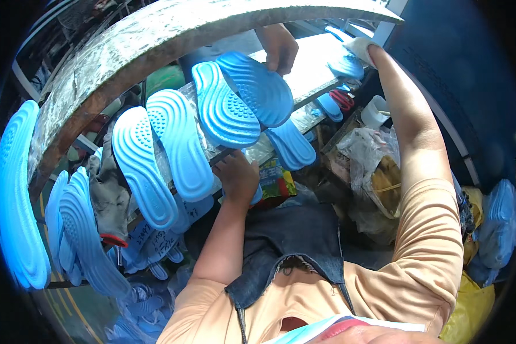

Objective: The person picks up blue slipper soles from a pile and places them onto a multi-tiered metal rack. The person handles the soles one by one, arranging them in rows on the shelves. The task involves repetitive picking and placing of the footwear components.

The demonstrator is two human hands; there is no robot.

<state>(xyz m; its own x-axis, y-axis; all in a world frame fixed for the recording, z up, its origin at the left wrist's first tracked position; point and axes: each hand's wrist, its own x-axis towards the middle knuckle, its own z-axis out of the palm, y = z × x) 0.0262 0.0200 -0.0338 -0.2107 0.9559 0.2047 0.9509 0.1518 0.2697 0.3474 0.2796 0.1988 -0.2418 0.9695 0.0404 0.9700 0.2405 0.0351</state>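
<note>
At the left, a pair of blue insoles lies side by side, ridged faces up; keeping them aligned would be sensible. Next, an overlapping pair sits above the person's left hand, its fingers bent near the edge, grip unclear. A co-worker's hand, loosely curled, is at the rear insole, so care around those fingers seems wise. Farther right, the white-covered right hand meets another insole on the bright tabletop; whether it grips cannot be told, and light, flat pressure should suit the sole.

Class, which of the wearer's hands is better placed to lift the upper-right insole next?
Probably the right hand: it is at that insole; the left hand is by the middle insoles.
</note>
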